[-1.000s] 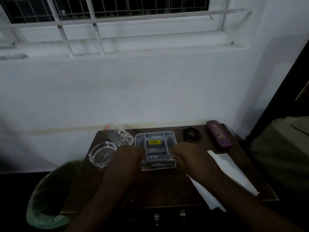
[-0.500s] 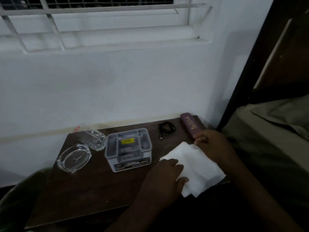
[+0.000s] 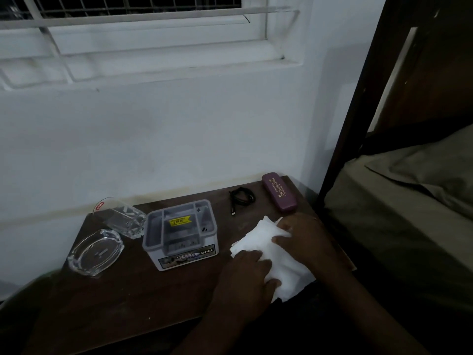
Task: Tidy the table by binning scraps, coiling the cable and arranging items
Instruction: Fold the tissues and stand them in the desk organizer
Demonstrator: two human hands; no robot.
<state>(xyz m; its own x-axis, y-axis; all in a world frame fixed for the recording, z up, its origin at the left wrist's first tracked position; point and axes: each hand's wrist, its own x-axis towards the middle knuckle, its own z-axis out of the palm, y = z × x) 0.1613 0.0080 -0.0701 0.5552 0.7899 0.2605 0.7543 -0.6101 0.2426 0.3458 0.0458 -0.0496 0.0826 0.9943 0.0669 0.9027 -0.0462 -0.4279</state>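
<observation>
left hand (image 3: 247,274): flat, fingers spread on paper (image 3: 276,254) | right hand (image 3: 303,239): flat, pressing paper's far side | paper: table (image 3: 133,295) right front edge | cable (image 3: 242,197): coiled near case (image 3: 279,192)

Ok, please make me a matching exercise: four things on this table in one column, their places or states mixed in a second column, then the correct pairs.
Things:
1. black cable
2. purple case
3. white paper
4. glass ashtray

Places or states:
A. at the left edge of the table
B. under both hands
C. coiled, between grey organiser and case
D. at the back right corner

Pairs: 1-C, 2-D, 3-B, 4-A
</observation>
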